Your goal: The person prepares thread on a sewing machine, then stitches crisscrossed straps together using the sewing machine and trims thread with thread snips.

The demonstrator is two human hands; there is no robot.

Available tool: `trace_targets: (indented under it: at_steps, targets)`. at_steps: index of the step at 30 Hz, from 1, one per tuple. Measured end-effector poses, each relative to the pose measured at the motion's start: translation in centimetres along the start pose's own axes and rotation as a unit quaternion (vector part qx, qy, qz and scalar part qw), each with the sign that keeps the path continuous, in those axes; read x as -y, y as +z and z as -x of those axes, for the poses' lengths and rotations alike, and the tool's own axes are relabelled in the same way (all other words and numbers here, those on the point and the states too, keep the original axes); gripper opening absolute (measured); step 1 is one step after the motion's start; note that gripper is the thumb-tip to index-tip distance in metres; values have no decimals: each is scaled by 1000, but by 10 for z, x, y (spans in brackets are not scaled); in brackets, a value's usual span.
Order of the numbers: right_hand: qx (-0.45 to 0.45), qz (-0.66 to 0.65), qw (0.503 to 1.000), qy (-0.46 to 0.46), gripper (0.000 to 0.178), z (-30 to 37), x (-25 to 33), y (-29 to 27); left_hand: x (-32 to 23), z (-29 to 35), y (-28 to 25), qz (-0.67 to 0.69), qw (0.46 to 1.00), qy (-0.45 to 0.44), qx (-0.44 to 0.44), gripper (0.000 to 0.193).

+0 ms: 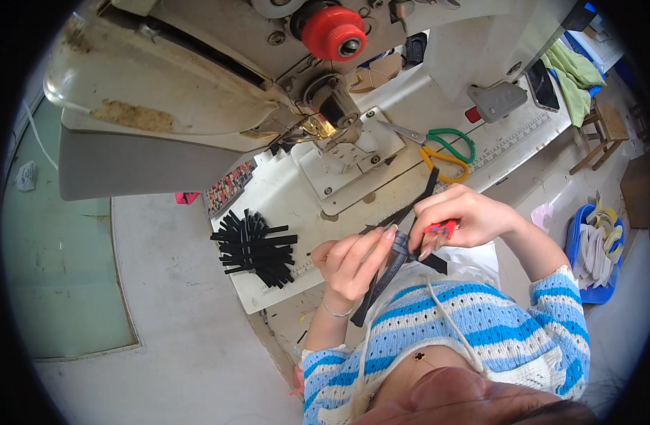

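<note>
The left fingers [371,244] are closing around a black strap [382,280], pinching it near its upper end while the rest is hanging down toward the striped sweater [481,319]. The right fingers [428,244] are gripping a small red snipper [440,228] and are also touching the strap where the two hands meet. The left hand [350,265] and right hand [460,216] are working close together, just in front of the sewing machine [219,78]. A second black strip [417,202] is running from the hands up toward the machine's needle plate. Left of the hands, a pile of short black strips [254,248] is lying on the desk [282,191] below the machine's arm. Beyond the right hand, green scissors [445,142] and yellow scissors [445,166] are resting beside the machine's base. A blue bin [576,248] is standing well to the right.
</note>
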State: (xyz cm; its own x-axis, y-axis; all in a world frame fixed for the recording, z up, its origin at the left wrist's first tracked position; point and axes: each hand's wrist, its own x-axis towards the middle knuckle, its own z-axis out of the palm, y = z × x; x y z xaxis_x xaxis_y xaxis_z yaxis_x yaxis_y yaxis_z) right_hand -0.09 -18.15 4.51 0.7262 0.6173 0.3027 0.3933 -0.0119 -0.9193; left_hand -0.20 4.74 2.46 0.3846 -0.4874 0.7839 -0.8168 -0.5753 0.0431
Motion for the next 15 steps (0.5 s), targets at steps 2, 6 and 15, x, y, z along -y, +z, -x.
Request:
trace_targets:
  at_steps: [2, 6, 15]
  targets:
    - [5, 27, 999, -19, 16, 0, -5, 2, 0, 0, 1, -2, 1000, 0, -1, 26]
    - [68, -1, 997, -39, 11, 4, -3, -7, 2, 3, 2, -12, 1000, -10, -12, 25]
    - [-36, 10, 999, -17, 16, 4, 1, -4, 2, -4, 4, 3, 1000, 18, -10, 28]
